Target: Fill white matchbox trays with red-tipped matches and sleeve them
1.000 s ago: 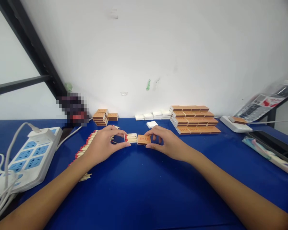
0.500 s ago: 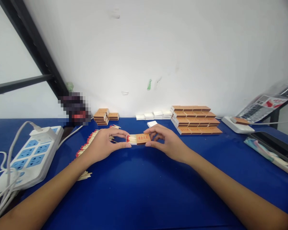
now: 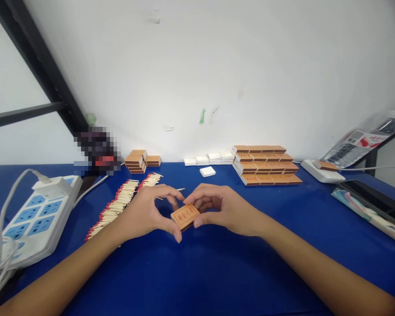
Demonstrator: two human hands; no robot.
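Observation:
A closed orange matchbox [image 3: 185, 216] with red lettering is tilted above the blue table, its tray pushed in and no matches showing. My right hand [image 3: 224, 210] pinches its right end between thumb and fingers. At the other end, my left hand [image 3: 151, 215] curves around the box with thumb and fingers apart; it seems not to grip, though contact is hard to make out. Beside and partly behind my left forearm lie rows of red-tipped matches [image 3: 120, 199]. A white tray [image 3: 207, 171] rests beyond my hands.
Matchboxes are stacked at back left [image 3: 136, 161] and, in steps, at back right [image 3: 266, 166]. White trays [image 3: 202, 159] line the wall. A power strip [image 3: 42, 215] with cables stands left. On the right are a white device [image 3: 325, 172], a dark phone-like object [image 3: 375, 202] and a plastic bag [image 3: 355, 138].
The matchbox tray has slid in, hiding the matches. The box has turned and come lower and nearer. My left fingers have spread from its end; my right hand keeps hold.

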